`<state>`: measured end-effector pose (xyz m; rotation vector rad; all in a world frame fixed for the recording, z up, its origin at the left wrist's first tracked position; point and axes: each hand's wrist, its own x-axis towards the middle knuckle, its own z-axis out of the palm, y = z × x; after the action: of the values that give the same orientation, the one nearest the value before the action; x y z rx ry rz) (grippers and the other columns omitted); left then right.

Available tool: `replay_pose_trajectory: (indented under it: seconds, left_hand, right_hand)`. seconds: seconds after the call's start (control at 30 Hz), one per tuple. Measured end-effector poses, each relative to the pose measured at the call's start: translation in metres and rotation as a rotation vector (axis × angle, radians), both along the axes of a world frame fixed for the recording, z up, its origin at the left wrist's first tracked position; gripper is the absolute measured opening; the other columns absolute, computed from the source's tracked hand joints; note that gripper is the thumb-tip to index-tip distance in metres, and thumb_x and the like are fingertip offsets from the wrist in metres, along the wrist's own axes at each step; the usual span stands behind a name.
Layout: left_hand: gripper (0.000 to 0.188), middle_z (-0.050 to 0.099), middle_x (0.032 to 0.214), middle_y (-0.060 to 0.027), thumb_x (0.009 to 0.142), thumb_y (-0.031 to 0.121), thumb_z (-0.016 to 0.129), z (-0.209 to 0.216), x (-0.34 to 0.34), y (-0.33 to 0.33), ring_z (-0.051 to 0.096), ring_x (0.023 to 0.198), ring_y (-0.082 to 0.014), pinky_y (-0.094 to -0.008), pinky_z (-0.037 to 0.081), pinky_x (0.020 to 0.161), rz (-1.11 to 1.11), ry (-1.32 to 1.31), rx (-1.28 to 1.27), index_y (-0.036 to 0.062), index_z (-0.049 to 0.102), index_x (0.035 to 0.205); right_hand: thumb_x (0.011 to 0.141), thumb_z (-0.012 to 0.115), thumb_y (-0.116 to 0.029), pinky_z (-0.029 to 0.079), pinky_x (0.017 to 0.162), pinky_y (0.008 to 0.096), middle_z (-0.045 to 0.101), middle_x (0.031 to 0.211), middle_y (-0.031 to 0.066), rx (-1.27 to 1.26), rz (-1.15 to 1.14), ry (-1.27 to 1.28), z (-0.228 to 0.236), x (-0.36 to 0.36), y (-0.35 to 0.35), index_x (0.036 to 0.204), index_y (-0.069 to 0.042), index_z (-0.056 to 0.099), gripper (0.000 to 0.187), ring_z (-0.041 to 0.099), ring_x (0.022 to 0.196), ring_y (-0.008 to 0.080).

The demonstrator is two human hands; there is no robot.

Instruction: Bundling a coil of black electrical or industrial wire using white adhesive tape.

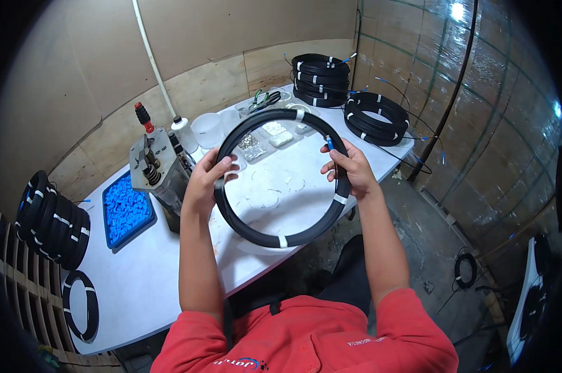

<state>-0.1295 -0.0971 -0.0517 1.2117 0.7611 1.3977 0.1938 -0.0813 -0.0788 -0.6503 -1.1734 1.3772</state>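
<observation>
A coil of black cable (256,237), bound with several white tape bands, is held up above the white table (169,273) in front of me. My left hand (206,180) grips the coil's left side, fingers curled around it. On its right side my right hand (352,169) has closed round the ring. A blue cable connector (329,143) sticks out by the right thumb, along the coil's inner edge. Through the ring show clear trays with small metal parts (251,148) and white pieces (278,133).
A hand press (159,168) stands left of the coil, beside a tray of blue plastic parts (127,208). Stacks of black cable coils (321,81) fill the back right and the left edge (54,221). Pliers (265,99) and a white bottle (182,132) are at the back.
</observation>
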Motion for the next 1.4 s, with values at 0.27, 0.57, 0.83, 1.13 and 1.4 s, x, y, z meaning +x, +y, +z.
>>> replay_pose_trajectory:
  seconds: [0.27,0.57,0.83,1.13,1.4]
  left_hand:
    - [0.024,0.052,0.065,0.0028,0.076,0.012,0.075,-0.011,-0.023,0.016,0.048,0.055,-0.0075,-0.024,0.038,0.051,-0.298,0.019,-0.269,0.0045,0.062,0.095]
    - [0.021,0.047,0.065,0.0053,0.077,0.016,0.074,-0.015,-0.011,0.0,0.042,0.058,-0.0065,-0.0238,0.036,0.052,-0.225,-0.098,-0.295,0.0054,0.058,0.086]
    - [0.023,0.038,0.061,0.0047,0.076,0.006,0.067,-0.008,-0.014,-0.034,0.035,0.053,-0.0063,-0.0214,0.029,0.046,-0.232,-0.118,-0.099,0.0128,0.045,0.072]
    - [0.023,0.041,0.06,0.0016,0.089,0.01,0.059,-0.015,-0.071,-0.09,0.039,0.056,-0.0083,-0.0219,0.033,0.047,-0.153,-0.621,-0.013,0.0103,0.048,0.07]
    - [0.019,0.04,0.062,0.0003,0.091,0.012,0.059,-0.007,-0.139,-0.209,0.037,0.056,-0.0088,-0.0218,0.034,0.048,0.384,-0.524,0.041,0.006,0.05,0.075]
  right_hand:
    - [0.091,0.065,-0.015,0.054,0.049,0.0235,0.062,0.103,0.0113,-0.042,0.151,-0.295,0.031,-0.013,0.015,0.115,0.002,0.053,0.032,0.069,0.069,0.0176]
    - [0.084,0.067,-0.008,0.055,0.052,0.027,0.065,0.088,0.0079,-0.068,0.076,-0.512,0.061,-0.025,0.016,0.107,0.0,0.058,0.026,0.068,0.065,0.0172]
    - [0.082,0.071,-0.009,0.051,0.058,0.0252,0.068,0.093,0.0095,0.258,-0.057,-0.599,0.05,-0.028,0.015,0.123,-0.002,0.057,0.043,0.066,0.069,0.0134]
    - [0.099,0.051,-0.037,0.054,0.066,0.038,0.059,0.098,0.0132,-0.005,0.238,0.214,-0.022,-0.102,-0.025,0.14,-0.011,0.036,0.051,0.062,0.078,0.0247]
    - [0.102,0.047,-0.026,0.04,0.042,0.0238,0.045,0.077,0.0006,-0.114,0.459,0.316,-0.001,-0.217,-0.075,0.104,-0.012,0.042,0.015,0.042,0.052,0.007]
